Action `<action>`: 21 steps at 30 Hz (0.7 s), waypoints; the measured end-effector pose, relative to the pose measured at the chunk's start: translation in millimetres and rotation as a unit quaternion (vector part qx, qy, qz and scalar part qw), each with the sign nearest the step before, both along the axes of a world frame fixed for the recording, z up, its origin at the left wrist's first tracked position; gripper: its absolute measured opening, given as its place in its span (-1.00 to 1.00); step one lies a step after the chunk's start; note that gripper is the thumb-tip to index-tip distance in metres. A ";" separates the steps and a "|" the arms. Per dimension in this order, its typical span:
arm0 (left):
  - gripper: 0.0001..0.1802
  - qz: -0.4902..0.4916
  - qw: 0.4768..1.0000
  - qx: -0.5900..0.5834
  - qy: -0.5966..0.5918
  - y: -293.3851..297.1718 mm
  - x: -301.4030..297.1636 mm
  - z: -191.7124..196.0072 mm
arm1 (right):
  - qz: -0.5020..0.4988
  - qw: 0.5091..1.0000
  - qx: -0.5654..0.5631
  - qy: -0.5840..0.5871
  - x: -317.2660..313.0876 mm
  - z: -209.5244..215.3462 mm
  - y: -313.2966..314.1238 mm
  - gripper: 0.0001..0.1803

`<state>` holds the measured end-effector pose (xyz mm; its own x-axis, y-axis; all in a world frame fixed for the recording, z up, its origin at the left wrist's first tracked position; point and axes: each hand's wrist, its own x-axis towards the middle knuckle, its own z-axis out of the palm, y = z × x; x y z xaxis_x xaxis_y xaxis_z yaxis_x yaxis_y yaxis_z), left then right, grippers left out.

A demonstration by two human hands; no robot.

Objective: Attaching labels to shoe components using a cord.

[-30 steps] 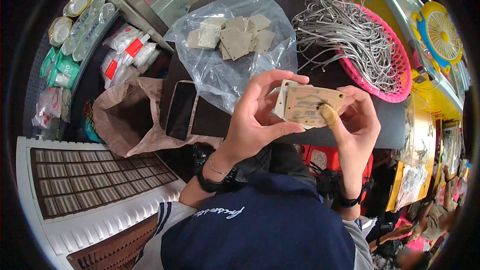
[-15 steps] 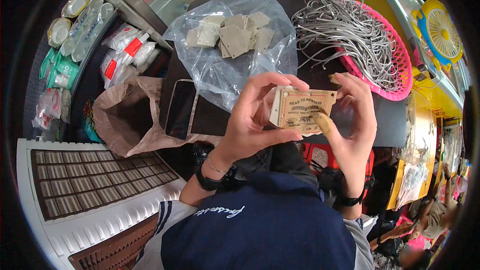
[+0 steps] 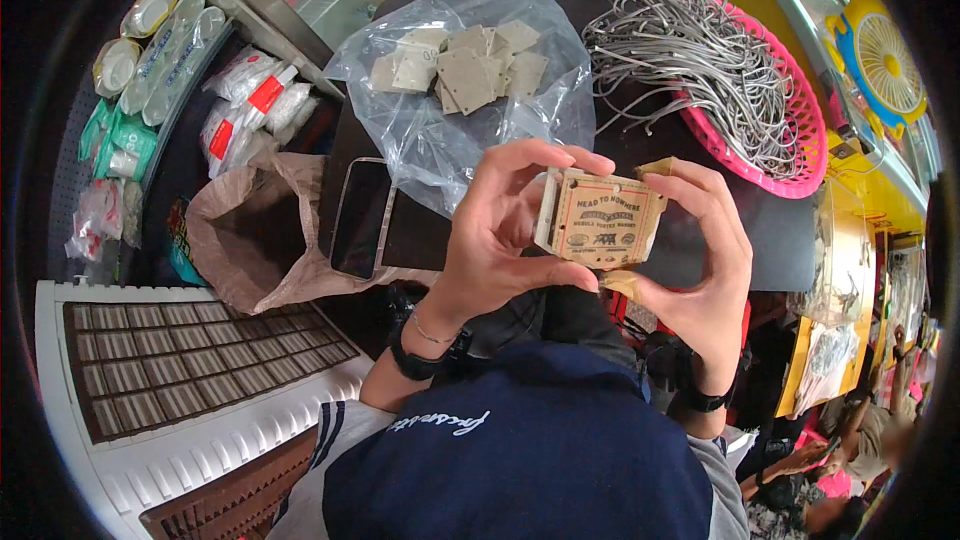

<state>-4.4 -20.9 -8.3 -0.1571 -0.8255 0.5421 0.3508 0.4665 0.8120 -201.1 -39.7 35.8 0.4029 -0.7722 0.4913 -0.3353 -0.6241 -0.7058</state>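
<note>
A thick stack of tan printed cardboard tags [image 3: 604,222] with punched holes is held up over the near side of the dark table, its printed face toward me. My left hand [image 3: 495,225] is closed round the stack's left end, fingers above and thumb below. My right hand [image 3: 705,240] grips the right end between thumb and forefinger, both tips covered in yellowish tape or finger covers. Beyond my hands, a clear plastic bag [image 3: 380,135] lies spread on the table with several loose grey-beige tags [image 3: 470,78] on it, blank sides mostly up.
A pink basket [image 3: 815,145] heaped with grey cords [image 3: 690,60] stands at the far right. Left of my hands lie a phone [image 3: 360,220] and an open brown bag [image 3: 225,270]. Packaged goods [image 3: 255,100] fill a shelf at left; a yellow-blue fan [image 3: 885,60] stands far right.
My right thumb has moved off the printed face to the stack's lower edge, and the right forefinger has come down onto its upper corner. The left hand keeps its grip.
</note>
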 end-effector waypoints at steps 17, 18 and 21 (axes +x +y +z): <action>-0.18 -0.017 0.999 0.035 -0.036 0.4 -1.0 2.6 | -0.031 0.999 -0.016 0.030 1.9 -0.6 3.3 -0.34; -0.18 -0.014 0.999 0.021 -0.041 -1.3 -1.4 2.4 | -0.032 0.999 -0.016 0.029 1.8 -0.1 3.4 -0.33; -0.13 0.002 0.999 0.016 -0.048 -1.2 -3.4 -0.3 | -0.034 0.999 -0.012 0.034 1.8 -0.8 3.8 -0.33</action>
<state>-7.8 -22.1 -8.6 -0.2028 -0.8433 0.4978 0.2692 0.4407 0.8563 -199.2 -35.9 35.0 0.3825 -0.7876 0.4831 -0.4244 -0.6142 -0.6653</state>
